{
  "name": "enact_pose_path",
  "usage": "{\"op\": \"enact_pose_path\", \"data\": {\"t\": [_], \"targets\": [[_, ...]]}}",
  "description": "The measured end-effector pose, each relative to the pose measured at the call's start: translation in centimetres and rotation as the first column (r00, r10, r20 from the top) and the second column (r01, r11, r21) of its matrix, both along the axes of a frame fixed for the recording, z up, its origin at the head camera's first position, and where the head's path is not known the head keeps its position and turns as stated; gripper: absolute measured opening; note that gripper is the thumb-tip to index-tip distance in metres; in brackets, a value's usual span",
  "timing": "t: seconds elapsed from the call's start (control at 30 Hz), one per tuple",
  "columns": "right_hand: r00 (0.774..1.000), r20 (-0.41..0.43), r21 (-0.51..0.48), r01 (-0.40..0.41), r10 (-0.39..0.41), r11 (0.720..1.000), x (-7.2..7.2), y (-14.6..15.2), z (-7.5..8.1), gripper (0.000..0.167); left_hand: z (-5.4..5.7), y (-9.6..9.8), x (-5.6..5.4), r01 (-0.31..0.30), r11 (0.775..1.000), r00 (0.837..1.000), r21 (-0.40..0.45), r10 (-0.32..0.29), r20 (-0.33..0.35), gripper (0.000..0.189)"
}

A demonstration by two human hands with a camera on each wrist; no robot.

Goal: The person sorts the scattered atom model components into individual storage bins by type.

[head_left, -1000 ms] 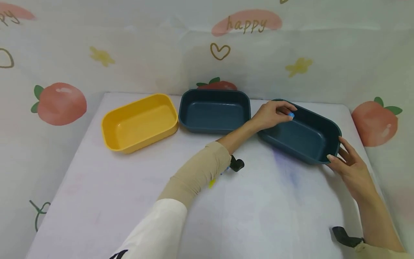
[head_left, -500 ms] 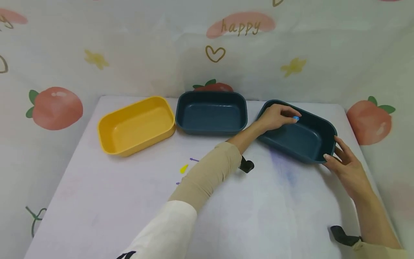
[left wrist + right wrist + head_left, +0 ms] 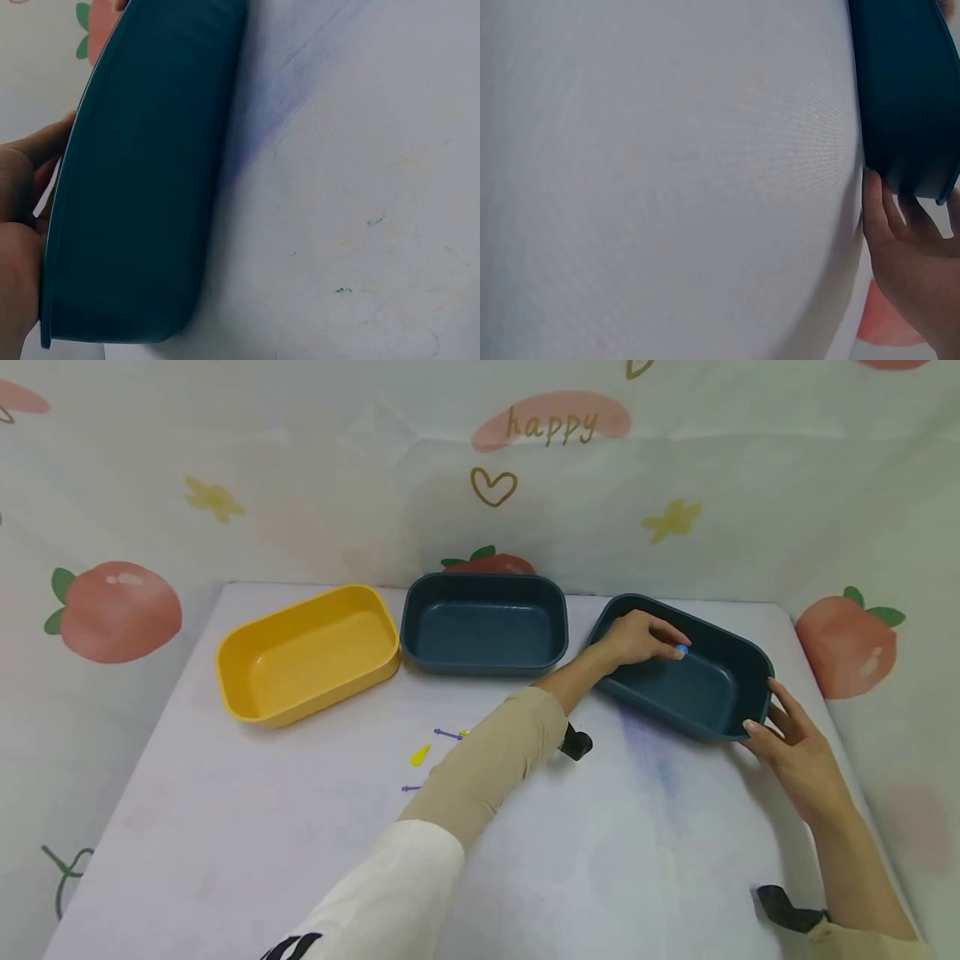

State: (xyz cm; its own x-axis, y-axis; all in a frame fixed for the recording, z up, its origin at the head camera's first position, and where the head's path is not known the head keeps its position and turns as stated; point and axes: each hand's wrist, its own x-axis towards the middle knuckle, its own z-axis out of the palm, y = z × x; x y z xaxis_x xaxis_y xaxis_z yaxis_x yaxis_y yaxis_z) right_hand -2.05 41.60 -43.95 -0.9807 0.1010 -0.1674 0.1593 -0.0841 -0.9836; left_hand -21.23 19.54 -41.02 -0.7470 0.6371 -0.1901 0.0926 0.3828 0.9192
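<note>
My left hand (image 3: 637, 639) reaches across into the right-hand dark blue bin (image 3: 731, 672) and pinches a small round-looking blue piece (image 3: 682, 649) between thumb and fingers. Most of that piece is hidden by the fingertips, so I cannot tell its kind. At the bin's right end, my right hand (image 3: 802, 760) holds the near corner, thumb on the front wall and fingers against the end wall. In the left wrist view the bin's outer wall (image 3: 142, 187) covers part of the left hand (image 3: 19, 202). The right wrist view has the right hand's fingers (image 3: 876, 202) against the bin's end.
A second dark blue bin (image 3: 483, 627) stands at back centre, beside a yellow bin (image 3: 307, 652) on the left. Small purple bars (image 3: 447, 734) and a yellow drop-shaped piece (image 3: 420, 755) lie near the left sleeve (image 3: 487, 760). A patterned cloth (image 3: 360, 510) hangs behind.
My left hand has moved slightly right and lower into the right-hand bin with the blue piece. The right hand stays at the bin's corner. The whole head view has shifted slightly.
</note>
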Motion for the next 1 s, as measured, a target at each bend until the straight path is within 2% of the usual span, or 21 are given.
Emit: {"op": "enact_pose_path", "data": {"t": [0.17,0.37,0.43,0.6,1.0], "targets": [[0.999,-0.035,-0.067,-0.010,0.008,0.998,0.0,0.0,0.0,0.073,-0.1,0.3,-0.4,0.007,0.998,1.000,-0.063,-0.006,0.016,0.019],[1.000,-0.024,-0.033,-0.005,0.004,0.999,0.0,0.0,0.1,0.073,-0.3,0.6,-0.7,0.011,0.995,1.000,-0.101,-0.013,-0.011,0.017],[1.000,-0.016,-0.031,0.002,-0.002,1.000,0.0,0.0,0.0,0.073,-0.4,0.8,-0.7,0.019,0.990,0.999,-0.139,-0.024,-0.034,0.017],[1.000,-0.022,-0.058,0.003,-0.004,0.998,0.1,0.0,-0.1,0.073,-0.5,1.2,-0.6,0.031,0.966,0.995,-0.255,-0.055,-0.088,0.018],[1.000,-0.022,-0.058,0.014,-0.015,0.998,0.0,0.0,-0.4,0.073,-0.5,1.5,-0.3,0.018,0.916,0.991,-0.401,-0.070,-0.116,0.015]]}}
